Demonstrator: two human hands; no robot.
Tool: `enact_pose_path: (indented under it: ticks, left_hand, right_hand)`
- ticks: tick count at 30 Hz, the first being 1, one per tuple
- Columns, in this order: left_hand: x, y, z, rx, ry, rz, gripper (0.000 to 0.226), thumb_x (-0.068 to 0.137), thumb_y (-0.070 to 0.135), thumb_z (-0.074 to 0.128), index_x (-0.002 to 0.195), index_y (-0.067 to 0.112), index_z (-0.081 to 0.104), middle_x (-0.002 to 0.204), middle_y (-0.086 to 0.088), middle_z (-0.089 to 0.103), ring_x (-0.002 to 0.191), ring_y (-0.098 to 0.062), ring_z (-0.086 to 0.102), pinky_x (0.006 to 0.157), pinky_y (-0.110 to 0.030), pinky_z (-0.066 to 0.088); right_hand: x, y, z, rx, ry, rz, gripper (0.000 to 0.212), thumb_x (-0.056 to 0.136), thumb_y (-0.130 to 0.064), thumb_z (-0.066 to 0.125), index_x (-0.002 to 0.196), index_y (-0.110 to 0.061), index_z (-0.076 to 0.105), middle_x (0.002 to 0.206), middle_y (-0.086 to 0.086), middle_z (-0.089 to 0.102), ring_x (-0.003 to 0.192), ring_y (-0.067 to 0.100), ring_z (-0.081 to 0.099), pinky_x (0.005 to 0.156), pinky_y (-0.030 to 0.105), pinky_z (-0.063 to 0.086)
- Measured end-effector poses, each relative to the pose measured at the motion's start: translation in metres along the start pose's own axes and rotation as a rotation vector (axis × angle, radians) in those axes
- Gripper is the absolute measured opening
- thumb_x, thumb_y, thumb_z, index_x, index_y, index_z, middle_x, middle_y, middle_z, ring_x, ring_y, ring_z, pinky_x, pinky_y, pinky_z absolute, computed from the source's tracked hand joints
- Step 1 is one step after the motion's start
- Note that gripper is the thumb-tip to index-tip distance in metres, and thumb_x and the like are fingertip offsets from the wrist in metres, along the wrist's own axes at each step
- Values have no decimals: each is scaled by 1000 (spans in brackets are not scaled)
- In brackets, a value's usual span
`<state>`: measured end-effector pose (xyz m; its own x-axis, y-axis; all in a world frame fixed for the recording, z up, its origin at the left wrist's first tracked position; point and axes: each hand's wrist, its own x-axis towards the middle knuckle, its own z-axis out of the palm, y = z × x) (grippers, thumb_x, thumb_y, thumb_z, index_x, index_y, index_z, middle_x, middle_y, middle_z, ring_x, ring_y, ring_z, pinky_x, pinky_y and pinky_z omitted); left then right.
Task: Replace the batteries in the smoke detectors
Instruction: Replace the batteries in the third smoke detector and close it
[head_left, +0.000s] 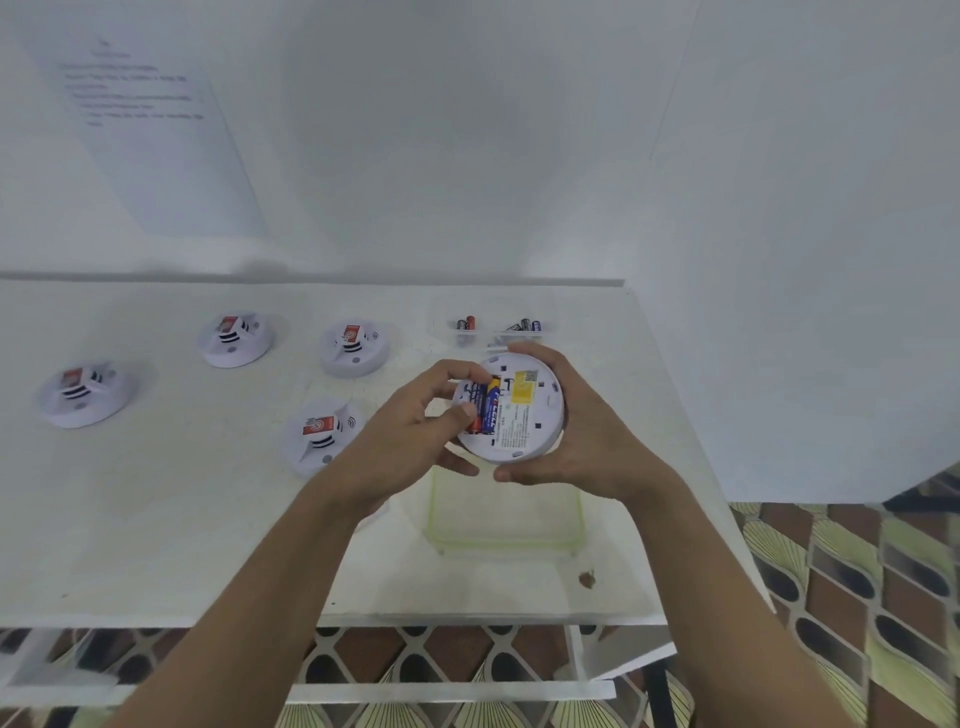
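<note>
- Two hands are up over the right part of the white worktop (156, 519), and from my remote seat I see them meet round one smoke detector (524, 431).
- The right hand (582, 441) grips that smoke detector by its rim, with the fingers round the far edge and the thumb at the near edge.
- The smoke detector is held clear of the worktop, back side up and tilted toward me, with a yellow label (522, 395) and small print showing.
- The batteries (488, 410), one blue and one red, lie side by side in the open slot on the left of that back.
- The left hand (415, 431) is curled over the slot. Its thumb presses on the batteries and its fingers hook over their far ends, so it pinches them.
- I cannot tell whether the batteries are fully seated.
- Four other detectors (322, 434) sit on the worktop to the left with their red stickers showing. One is near the left wrist and three are farther back and left, well apart from each other.
- Loose batteries (466, 325) lie in two small clear trays at the back of the worktop, just beyond the held smoke detector.
- A clear tub (504, 545) with a greenish rim stands on the worktop beneath the hands.
- A printed sheet of paper (140, 119) hangs on the wall at upper left, its text too blurred for me to read.
- Patterned floor (857, 597) shows to the right and below the worktop.
</note>
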<state>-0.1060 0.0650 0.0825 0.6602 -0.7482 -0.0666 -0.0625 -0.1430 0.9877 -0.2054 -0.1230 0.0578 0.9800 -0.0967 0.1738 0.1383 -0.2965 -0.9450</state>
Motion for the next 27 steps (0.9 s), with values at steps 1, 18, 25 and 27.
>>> enact_pose_path:
  ticks: [1,18,25,27]
  left_hand:
    - [2,1,0,57,1,10,25,103,16,51,112,37,62,116,2,62,94,-18,69,70,-35,60]
    - [32,18,11,424,122,82,30,96,8,39,87,25,62,94,4,61,84,-12,54,70,-30,45]
    - [42,10,10,392,132,129,24,98,10,42,79,19,52,71,8,53,61,-4,42,59,-25,37]
    - [46,7,12,392,136,164,20,99,22,51,80,18,51,67,11,52,58,-2,42,57,-20,37]
  right_hand:
    - [0,0,-1,1,5,-8,105,61,5,93,147,-19,36,136,-7,55,129,18,54,94,34,57]
    - [5,7,-8,-73,14,43,103,59,6,89,142,-25,39,124,-5,61,115,22,63,85,49,60]
    - [10,15,-15,-74,37,38,104,57,5,89,143,-23,38,128,-3,60,117,22,62,84,37,59]
    - [11,16,-18,-68,44,37,103,57,4,88,143,-24,39,129,-2,58,118,23,61,82,41,60]
